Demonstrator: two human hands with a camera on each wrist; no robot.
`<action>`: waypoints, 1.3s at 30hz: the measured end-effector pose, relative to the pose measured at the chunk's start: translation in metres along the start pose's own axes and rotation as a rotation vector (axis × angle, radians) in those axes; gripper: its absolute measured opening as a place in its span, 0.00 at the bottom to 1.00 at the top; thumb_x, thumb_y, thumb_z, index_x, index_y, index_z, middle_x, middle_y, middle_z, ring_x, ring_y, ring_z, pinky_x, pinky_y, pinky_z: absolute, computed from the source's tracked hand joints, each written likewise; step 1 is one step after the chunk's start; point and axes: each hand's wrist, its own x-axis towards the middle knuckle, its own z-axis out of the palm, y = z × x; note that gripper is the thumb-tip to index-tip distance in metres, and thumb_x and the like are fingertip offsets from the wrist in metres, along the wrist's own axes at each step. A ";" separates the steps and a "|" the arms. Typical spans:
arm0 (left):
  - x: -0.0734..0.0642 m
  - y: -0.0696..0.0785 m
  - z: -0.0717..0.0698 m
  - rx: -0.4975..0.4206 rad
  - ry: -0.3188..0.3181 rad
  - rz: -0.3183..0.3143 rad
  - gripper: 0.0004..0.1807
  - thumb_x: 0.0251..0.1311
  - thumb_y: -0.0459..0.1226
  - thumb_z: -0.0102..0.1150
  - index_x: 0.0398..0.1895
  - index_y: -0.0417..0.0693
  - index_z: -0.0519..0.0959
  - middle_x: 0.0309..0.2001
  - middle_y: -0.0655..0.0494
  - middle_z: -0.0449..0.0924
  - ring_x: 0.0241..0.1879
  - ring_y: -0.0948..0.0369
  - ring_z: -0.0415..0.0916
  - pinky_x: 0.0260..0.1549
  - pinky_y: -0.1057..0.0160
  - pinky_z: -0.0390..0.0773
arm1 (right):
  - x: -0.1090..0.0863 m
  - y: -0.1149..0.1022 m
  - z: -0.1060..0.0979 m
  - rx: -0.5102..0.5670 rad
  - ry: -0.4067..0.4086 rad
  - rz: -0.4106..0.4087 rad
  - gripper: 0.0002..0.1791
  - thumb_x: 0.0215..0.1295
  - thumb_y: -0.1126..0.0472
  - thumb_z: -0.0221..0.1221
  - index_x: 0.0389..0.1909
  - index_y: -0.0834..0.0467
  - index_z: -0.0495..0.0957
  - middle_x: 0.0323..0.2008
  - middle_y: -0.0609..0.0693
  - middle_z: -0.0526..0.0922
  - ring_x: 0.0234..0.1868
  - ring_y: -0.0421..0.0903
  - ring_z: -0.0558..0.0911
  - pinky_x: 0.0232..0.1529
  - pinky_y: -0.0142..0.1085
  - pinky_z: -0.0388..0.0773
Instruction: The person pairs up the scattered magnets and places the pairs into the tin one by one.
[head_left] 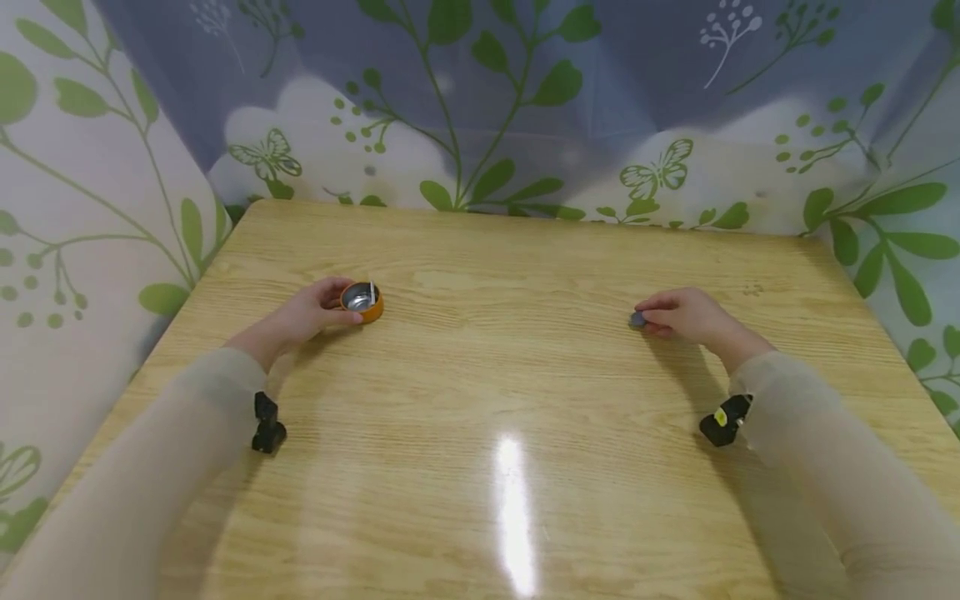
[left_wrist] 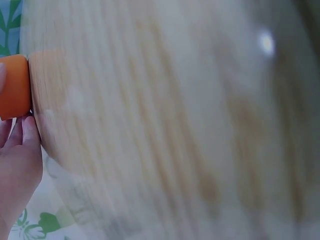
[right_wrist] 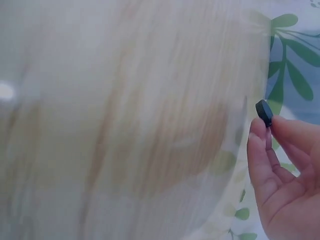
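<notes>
On the left side of the table, my left hand (head_left: 309, 312) grips a small orange bowl (head_left: 372, 312) with a shiny metal inside. Its thumb lies along the near side and the fingers reach round the far side. The left wrist view shows the orange outer wall (left_wrist: 15, 85) of the bowl at the table surface, with part of the hand (left_wrist: 20, 170) below it. Over on the right, my right hand (head_left: 690, 317) pinches a small dark grey disc (head_left: 637, 319) between thumb and fingertips. The right wrist view has the disc (right_wrist: 263, 112) tilted on its edge, above the tabletop.
Both hands are over a light wood-grain table (head_left: 480, 367) with a bright glare streak near its front. A curtain (head_left: 510, 100) with green leaves and butterflies hangs behind and beside it. Small black devices (head_left: 267, 423) are worn at both wrists.
</notes>
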 end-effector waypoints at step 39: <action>-0.004 0.000 0.004 0.020 0.024 0.009 0.39 0.60 0.39 0.60 0.69 0.37 0.52 0.67 0.38 0.55 0.67 0.46 0.50 0.63 0.48 0.54 | 0.028 -0.060 0.052 0.219 -0.046 -0.056 0.18 0.69 0.66 0.51 0.56 0.72 0.71 0.54 0.65 0.73 0.44 0.40 0.79 0.52 0.38 0.73</action>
